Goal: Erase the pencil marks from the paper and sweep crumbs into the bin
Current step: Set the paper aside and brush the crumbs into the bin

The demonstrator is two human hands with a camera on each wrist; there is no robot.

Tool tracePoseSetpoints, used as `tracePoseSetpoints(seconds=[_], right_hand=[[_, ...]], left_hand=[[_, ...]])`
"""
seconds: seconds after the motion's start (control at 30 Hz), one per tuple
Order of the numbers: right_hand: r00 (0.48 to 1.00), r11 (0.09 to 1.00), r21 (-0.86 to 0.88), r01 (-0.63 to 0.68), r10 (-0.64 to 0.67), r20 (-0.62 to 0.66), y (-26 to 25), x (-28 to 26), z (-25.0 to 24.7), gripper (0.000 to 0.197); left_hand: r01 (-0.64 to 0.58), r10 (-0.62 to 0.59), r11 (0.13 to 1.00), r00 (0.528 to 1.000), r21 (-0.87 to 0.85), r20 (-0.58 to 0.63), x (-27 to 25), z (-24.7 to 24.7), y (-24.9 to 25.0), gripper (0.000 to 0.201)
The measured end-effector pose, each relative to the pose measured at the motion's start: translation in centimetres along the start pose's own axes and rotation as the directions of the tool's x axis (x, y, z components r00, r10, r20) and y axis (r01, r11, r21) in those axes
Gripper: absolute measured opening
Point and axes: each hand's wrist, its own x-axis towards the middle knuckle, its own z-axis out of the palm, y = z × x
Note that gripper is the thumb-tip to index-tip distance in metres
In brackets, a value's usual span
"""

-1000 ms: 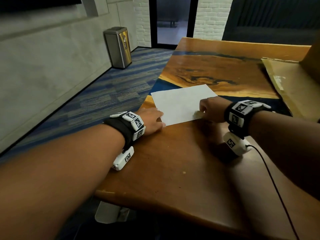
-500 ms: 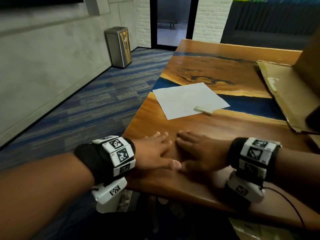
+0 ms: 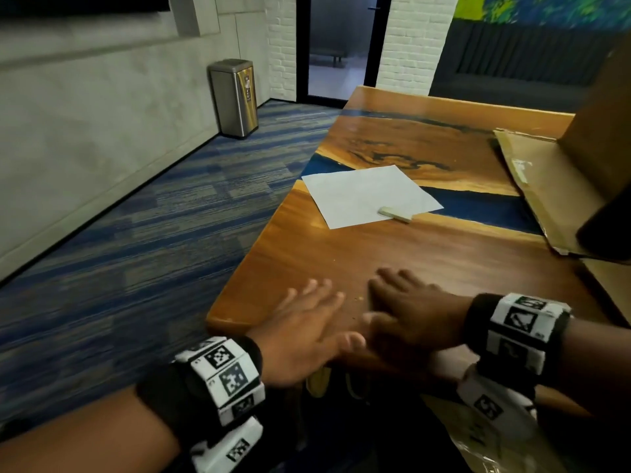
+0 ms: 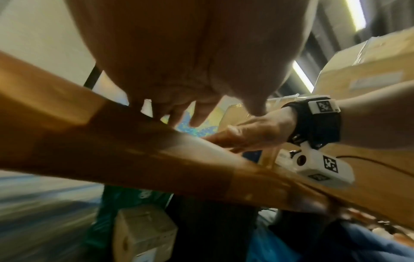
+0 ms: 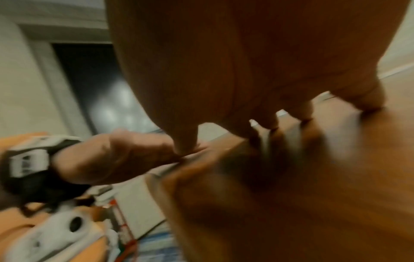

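Note:
A white sheet of paper point(image 3: 367, 194) lies on the wooden table point(image 3: 426, 254), with a pale eraser point(image 3: 395, 214) on its near right edge. My left hand point(image 3: 307, 322) lies flat with straight fingers at the table's near edge. Beside it my right hand point(image 3: 404, 307) is flat on the wood too, fingers spread; its thumb touches the left thumb. A few tiny pale crumbs point(image 3: 358, 297) dot the wood between the hands. In the left wrist view my left hand point(image 4: 179, 113) touches the table edge and my right hand point(image 4: 251, 131) rests on top. The right wrist view is blurred.
A steel bin point(image 3: 235, 97) stands on the carpet by the left wall, well away from the table. Flattened cardboard point(image 3: 546, 186) and a box cover the table's right side. Bags and boxes sit under the table.
One second ago both hands were at the paper, the right one on the eraser. They let go and drew back to the near edge, flat and side by side; the eraser stays on the paper.

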Motion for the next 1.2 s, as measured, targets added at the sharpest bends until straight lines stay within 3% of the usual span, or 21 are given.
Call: tracePoseSetpoints(seconds=[0.07, 0.1, 0.13, 0.2, 0.27, 0.3, 0.4, 0.5, 0.57, 0.63, 0.67, 0.73, 0.77, 0.83, 0.9, 0.97, 1.0, 1.07, 1.1, 1.17, 1.2], right_hand=[[0.957, 0.938, 0.213, 0.274, -0.288, 0.038, -1.4, -1.5, -1.4, 0.072], [0.947, 0.911, 0.271, 0.312, -0.319, -0.019, -0.6, -1.7, -2.3, 0.067], [0.957, 0.926, 0.248, 0.284, -0.259, -0.128, 1.0, -1.1, -3.2, 0.067], [0.961, 0.998, 0.056, -0.006, 0.021, -0.275, 5.1, 0.7, -4.6, 0.068], [0.941, 0.949, -0.06, -0.309, 0.296, -0.165, 7.1, 2.7, -4.7, 0.067], [0.938, 0.937, -0.069, -0.342, 0.335, -0.092, 6.7, 3.4, -4.2, 0.073], [0.991, 0.983, -0.121, -0.135, 0.137, 0.005, 1.7, 3.0, -1.1, 0.094], [0.966, 0.968, -0.029, 0.249, -0.246, 0.074, -2.1, -0.6, -0.5, 0.073], [0.939, 0.925, 0.169, 0.342, -0.344, -0.018, -0.8, -1.6, -2.3, 0.057], [0.948, 0.953, 0.183, 0.24, -0.189, -0.257, 2.4, -0.6, -4.2, 0.05], [0.943, 0.983, 0.14, 0.116, -0.065, -0.326, 3.7, -0.1, -4.9, 0.048], [0.946, 0.988, 0.043, -0.147, 0.153, -0.285, 4.8, 1.1, -5.1, 0.052], [0.963, 0.984, -0.028, -0.178, 0.168, -0.208, 4.4, 1.4, -4.6, 0.054], [0.996, 0.988, -0.143, -0.064, 0.055, -0.069, 2.4, 1.6, -3.0, 0.062], [0.976, 0.971, -0.111, 0.211, -0.215, -0.022, -0.6, 0.8, -2.2, 0.056], [0.907, 0.909, 0.026, 0.417, -0.413, -0.08, -1.9, 0.1, -2.7, 0.037], [0.897, 0.903, 0.067, 0.425, -0.41, -0.166, -1.7, 0.2, -3.2, 0.032], [0.919, 0.958, 0.081, 0.275, -0.238, -0.315, -0.3, 1.1, -4.1, 0.035], [0.944, 0.992, 0.041, 0.118, -0.1, -0.313, 0.2, 1.5, -4.1, 0.04], [0.983, 0.983, -0.129, -0.131, 0.112, -0.145, 0.5, 2.0, -3.3, 0.059], [0.99, 0.974, -0.18, -0.139, 0.131, -0.055, 0.2, 1.9, -2.5, 0.07]], left_hand=[[-0.154, 0.146, 0.984, 0.985, -0.09, -0.091, -0.1, -0.5, 1.1, 0.09], [-0.167, 0.153, 0.982, 0.978, -0.087, -0.145, 0.1, -1.1, 0.8, 0.088], [-0.133, 0.119, 0.989, 0.977, -0.07, -0.177, 0.4, -1.7, 0.1, 0.089], [0.045, -0.049, 0.999, 0.987, -0.029, -0.156, 1.6, -3.3, -1.8, 0.097], [0.236, -0.232, 0.97, 0.97, 0.051, -0.078, 3.1, -4.6, -3.5, 0.101], [0.281, -0.279, 0.954, 0.96, 0.105, -0.031, 3.8, -4.9, -4.0, 0.102], [0.19, -0.22, 0.956, 0.969, 0.223, 0.114, 4.9, -5.3, -3.1, 0.101], [-0.019, 0.001, 0.982, 0.996, 0.19, 0.093, 5.8, -7.0, -1.4, 0.063], [-0.046, 0.047, 0.979, 0.999, 0.2, 0.001, 6.6, -7.9, -0.8, 0.05], [0.029, -0.031, 0.974, 0.999, 0.224, 0.007, 7.0, -7.6, -0.5, 0.061], [0.057, -0.072, 0.969, 0.996, 0.238, 0.056, 7.1, -7.0, -0.2, 0.065], [0.035, -0.065, 0.974, 0.989, 0.222, 0.132, 6.9, -6.0, 0.4, 0.065], [0.004, -0.026, 0.983, 0.992, 0.183, 0.121, 6.7, -5.9, 0.8, 0.061], [-0.028, 0.025, 0.995, 0.999, 0.098, 0.031, 6.3, -6.1, 0.9, 0.048], [0.05, -0.043, 0.994, 0.997, 0.099, -0.071, 5.5, -6.3, 0.1, 0.051], [0.149, -0.135, 0.975, 0.987, 0.167, -0.087, 4.7, -5.9, -0.9, 0.058], [0.162, -0.155, 0.967, 0.987, 0.195, -0.051, 4.4, -5.7, -1.2, 0.058], [0.107, -0.111, 0.977, 0.994, 0.186, 0.009, 3.8, -5.3, -1.2, 0.051], [0.067, -0.066, 0.986, 0.998, 0.155, -0.009, 3.5, -5.3, -0.9, 0.05], [0.021, -0.008, 0.993, 0.994, 0.115, -0.112, 3.0, -5.3, -0.5, 0.047], [0.047, -0.031, 0.994, 0.986, 0.096, -0.165, 2.8, -5.1, -0.8, 0.043]])
